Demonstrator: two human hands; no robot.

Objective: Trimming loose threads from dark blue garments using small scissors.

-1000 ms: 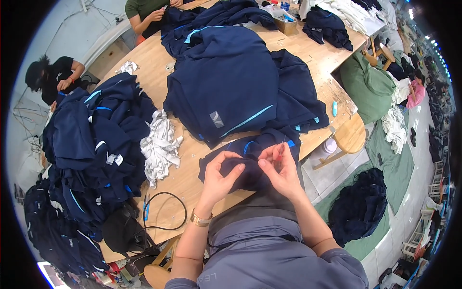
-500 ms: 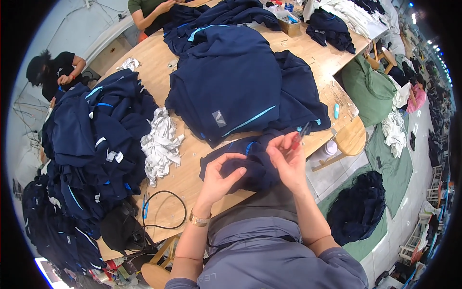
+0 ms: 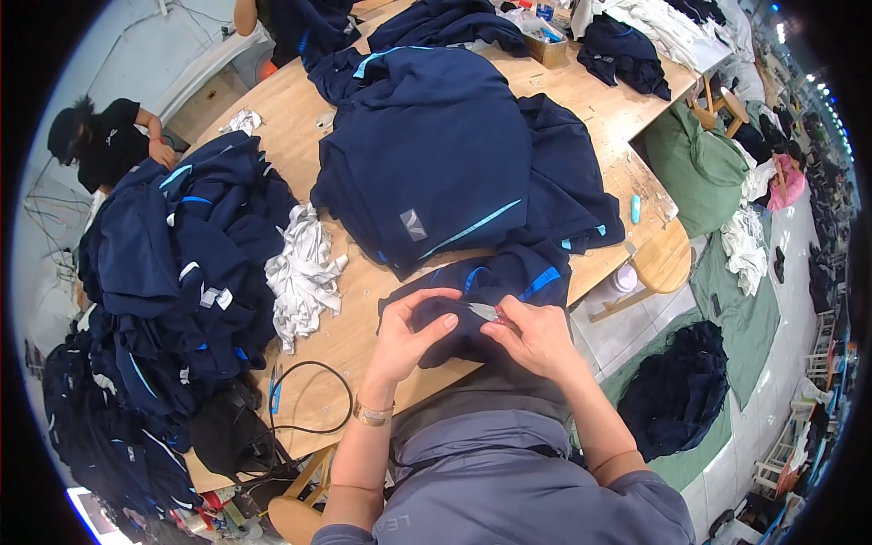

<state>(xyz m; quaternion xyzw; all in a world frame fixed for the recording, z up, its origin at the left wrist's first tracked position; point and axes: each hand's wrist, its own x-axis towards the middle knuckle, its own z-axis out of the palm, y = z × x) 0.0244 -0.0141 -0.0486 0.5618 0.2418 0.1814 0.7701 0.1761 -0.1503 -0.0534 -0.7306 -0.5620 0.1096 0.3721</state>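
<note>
At the near table edge lies a navy garment with bright blue strips. My left hand grips a fold of it between thumb and fingers. In my right hand is a pair of small thread snips, their pale blades pointing left at the cloth beside my left fingertips. A bit of red shows between my right fingers; the rest of the handle is hidden. Just beyond lies a larger spread navy garment with a light blue stripe and a grey patch.
On the left are a heap of navy garments and a pile of white strips. A turquoise cutter lies near the table's right edge, above a wooden stool. Co-workers stand at the far left, one in a black shirt.
My right hand has come down and left, bringing the snips from pointing up and away to the cloth by my left hand. A far co-worker has lifted a dark garment.
</note>
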